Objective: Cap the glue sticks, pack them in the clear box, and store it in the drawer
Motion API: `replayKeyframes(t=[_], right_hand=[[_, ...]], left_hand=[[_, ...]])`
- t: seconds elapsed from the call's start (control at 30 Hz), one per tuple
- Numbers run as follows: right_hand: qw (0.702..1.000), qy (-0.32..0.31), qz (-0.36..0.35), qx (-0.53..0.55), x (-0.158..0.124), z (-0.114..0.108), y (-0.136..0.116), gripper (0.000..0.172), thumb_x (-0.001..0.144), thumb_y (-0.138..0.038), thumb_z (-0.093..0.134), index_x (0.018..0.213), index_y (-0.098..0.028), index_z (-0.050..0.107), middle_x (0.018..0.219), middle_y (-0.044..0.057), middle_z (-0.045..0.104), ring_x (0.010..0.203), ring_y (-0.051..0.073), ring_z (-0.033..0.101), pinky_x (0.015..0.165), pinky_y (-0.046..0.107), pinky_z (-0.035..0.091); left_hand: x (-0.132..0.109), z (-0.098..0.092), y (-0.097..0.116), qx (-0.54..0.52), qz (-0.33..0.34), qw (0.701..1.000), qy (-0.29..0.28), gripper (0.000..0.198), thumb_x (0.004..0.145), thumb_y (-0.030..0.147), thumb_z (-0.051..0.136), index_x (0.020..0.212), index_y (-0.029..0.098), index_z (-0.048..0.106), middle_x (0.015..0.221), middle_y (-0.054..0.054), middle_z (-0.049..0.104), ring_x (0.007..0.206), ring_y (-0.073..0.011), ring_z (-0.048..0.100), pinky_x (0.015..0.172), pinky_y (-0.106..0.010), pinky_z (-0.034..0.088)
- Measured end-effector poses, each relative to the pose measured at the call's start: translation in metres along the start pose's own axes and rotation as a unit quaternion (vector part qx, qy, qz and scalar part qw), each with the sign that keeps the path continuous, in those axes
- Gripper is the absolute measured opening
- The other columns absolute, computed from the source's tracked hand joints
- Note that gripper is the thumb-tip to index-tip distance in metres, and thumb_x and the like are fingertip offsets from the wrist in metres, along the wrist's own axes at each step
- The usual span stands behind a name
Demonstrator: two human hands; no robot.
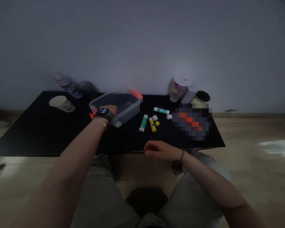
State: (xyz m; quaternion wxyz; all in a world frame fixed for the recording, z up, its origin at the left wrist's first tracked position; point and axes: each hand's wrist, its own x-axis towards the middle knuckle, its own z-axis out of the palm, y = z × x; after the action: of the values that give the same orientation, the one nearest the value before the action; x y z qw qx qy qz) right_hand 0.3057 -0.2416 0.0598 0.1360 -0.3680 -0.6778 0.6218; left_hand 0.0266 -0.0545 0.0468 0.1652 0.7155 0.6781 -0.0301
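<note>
- Tabletop (pixel 26 136): black, flat, set against a pale wall (pixel 142 41).
- Storage box (pixel 127 109): clear plastic, rectangular, at the back centre of the tabletop and set at a slight angle, with orange latches (pixel 136 93) at its ends. This view does not confirm whether a lid is fitted.
- Left hand (pixel 108 110): palm down over the near side of the storage box, in contact with it. A wristwatch (pixel 104 111) and bracelets (pixel 101 122) sit at the wrist. The fingers are partly hidden, so grip cannot be determined.
- Right hand (pixel 155 150): released, loosely curled and empty, just beside the front edge of the tabletop.
- Handling: steady the storage box by its rim, with the palm flat and the fingers clear of the orange latches. Use light, even pressure to limit skidding on the smooth surface.
- Obscured object (pixel 191 122): pixelated, right of centre on the tabletop; cannot be identified.
- Rear items: a tumbler (pixel 179 88), a jar (pixel 200 99), a tilted plastic bottle (pixel 66 84) and a paper cup (pixel 61 103) lying on its side.
- Glue sticks: green (pixel 143 123), yellow (pixel 152 124) and teal (pixel 161 110), lying right of the storage box.
- Caps: two white (pixel 155 117) (pixel 169 117) and one yellow (pixel 157 123), among the glue sticks.
</note>
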Motion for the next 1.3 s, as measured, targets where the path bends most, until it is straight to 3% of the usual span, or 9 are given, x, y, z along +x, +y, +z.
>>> replayKeyframes(t=[0.07,0.13,0.27,0.4,0.57,0.67,0.97,1.13,1.3], right_hand=[[1.000,0.016,0.000,-0.023,0.002,-0.005,0.001,0.019,0.092,-0.035,0.061,0.098,-0.017,0.062,0.086,-0.001,0.062,0.078,0.012,0.056,0.070,0.023,0.043],[0.996,0.050,0.002,-0.068,0.005,-0.012,0.003,0.016,0.092,-0.032,0.061,0.098,-0.016,0.063,0.086,-0.001,0.063,0.078,0.012,0.057,0.070,0.023,0.043],[0.967,0.158,0.031,-0.197,0.012,-0.034,0.008,0.014,0.093,-0.028,0.059,0.098,-0.016,0.063,0.085,0.001,0.065,0.076,0.012,0.058,0.070,0.024,0.041],[0.898,0.259,0.107,-0.339,0.019,-0.058,0.014,0.015,0.095,-0.030,0.057,0.101,-0.017,0.064,0.087,0.003,0.067,0.079,0.015,0.060,0.069,0.025,0.040],[0.789,0.324,0.177,-0.491,0.029,-0.090,0.036,0.025,0.096,-0.024,0.052,0.117,-0.017,0.062,0.115,0.011,0.063,0.103,0.023,0.059,0.079,0.029,0.044],[0.760,0.307,0.200,-0.537,0.034,-0.106,0.053,0.034,0.097,-0.016,0.044,0.127,-0.016,0.059,0.124,0.013,0.059,0.113,0.025,0.054,0.086,0.031,0.044],[0.747,0.227,0.243,-0.575,0.041,-0.111,0.076,0.033,0.096,-0.015,0.044,0.124,-0.013,0.061,0.123,0.016,0.059,0.118,0.025,0.053,0.089,0.031,0.047],[0.779,0.199,0.245,-0.542,0.035,-0.104,0.072,0.030,0.092,-0.024,0.057,0.120,-0.016,0.060,0.124,0.014,0.061,0.121,0.026,0.054,0.088,0.031,0.049],[0.800,0.211,0.257,-0.500,0.024,-0.102,0.068,0.031,0.093,-0.024,0.054,0.123,-0.017,0.056,0.120,0.015,0.065,0.109,0.028,0.063,0.082,0.035,0.051]], left_hand=[[-0.010,-0.011,0.014,0.019,-0.009,1.000,0.011,0.032,0.079,0.035,0.069,0.098,0.010,0.074,0.104,-0.023,0.070,0.107,-0.0433,0.063,0.089,-0.058,0.048],[-0.031,-0.022,0.031,0.022,0.021,0.997,0.068,0.036,0.089,0.036,0.057,0.115,0.015,0.069,0.119,-0.017,0.067,0.113,-0.0372,0.060,0.095,-0.053,0.046],[-0.088,-0.030,0.057,-0.022,0.122,0.975,0.185,0.032,0.092,0.032,0.049,0.117,0.020,0.067,0.120,-0.011,0.069,0.109,-0.0297,0.062,0.091,-0.040,0.047],[-0.120,0.001,0.058,-0.125,0.154,0.968,0.156,0.030,0.090,0.033,0.051,0.110,0.022,0.070,0.102,-0.006,0.075,0.093,-0.0236,0.067,0.076,-0.031,0.049],[-0.112,0.055,0.044,-0.170,0.167,0.969,0.065,0.029,0.090,0.034,0.049,0.107,0.021,0.070,0.100,-0.005,0.075,0.089,-0.0218,0.069,0.073,-0.030,0.050],[-0.104,0.073,0.042,-0.177,0.161,0.970,0.051,0.029,0.090,0.029,0.050,0.111,0.020,0.067,0.105,-0.006,0.074,0.096,-0.0221,0.069,0.080,-0.032,0.051],[-0.083,0.090,0.076,-0.111,0.130,0.982,0.078,0.038,0.096,0.033,0.047,0.131,0.018,0.054,0.131,-0.011,0.061,0.117,-0.0264,0.060,0.091,-0.035,0.049],[-0.072,0.101,0.097,-0.056,0.088,0.991,0.087,0.046,0.094,0.043,0.051,0.131,0.016,0.054,0.128,-0.015,0.060,0.116,-0.0304,0.057,0.088,-0.038,0.048],[-0.066,0.111,0.097,0.033,0.112,0.985,0.127,0.041,0.092,0.043,0.053,0.119,0.015,0.064,0.130,-0.018,0.058,0.121,-0.0343,0.051,0.092,-0.044,0.044]])
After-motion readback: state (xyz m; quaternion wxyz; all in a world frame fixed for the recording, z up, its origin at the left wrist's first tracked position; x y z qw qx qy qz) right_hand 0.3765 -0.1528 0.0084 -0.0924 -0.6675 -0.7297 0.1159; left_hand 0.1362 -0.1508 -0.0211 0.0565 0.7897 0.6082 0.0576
